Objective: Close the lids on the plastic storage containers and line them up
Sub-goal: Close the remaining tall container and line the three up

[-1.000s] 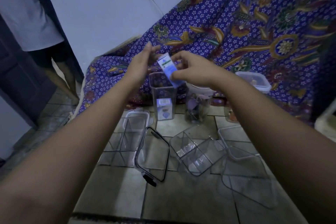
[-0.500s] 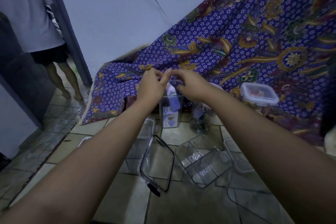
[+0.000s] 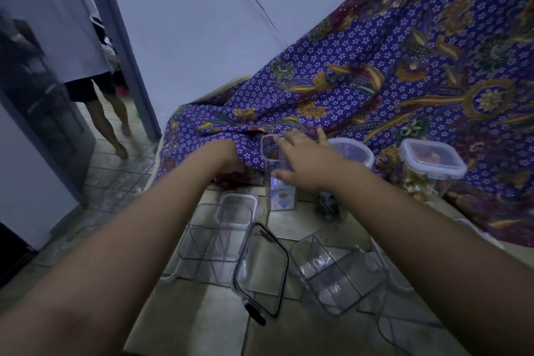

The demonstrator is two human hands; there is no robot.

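A tall clear container (image 3: 279,191) stands lidless on the tiled floor with small blue-and-white packets inside. My right hand (image 3: 306,165) lies over its top right side, fingers spread across the rim and thumb on the front face. My left hand (image 3: 229,163) reaches under the fold of the purple patterned cloth (image 3: 375,81) just left of it, so its fingers are hidden. In front lie a clear lid with a black seal (image 3: 261,269), an empty container on its side (image 3: 338,269) and another empty container (image 3: 208,237) with a white-rimmed lid (image 3: 237,208).
A round lidded container (image 3: 351,150) and a square lidded container with contents (image 3: 430,165) stand by the cloth at the right. A small dark jar (image 3: 329,205) sits below my right wrist. Another person (image 3: 57,23) stands in the doorway at the far left.
The packet I held has gone into the tall container. My left hand has moved off the rim and under the cloth. My right hand has opened over the container top.
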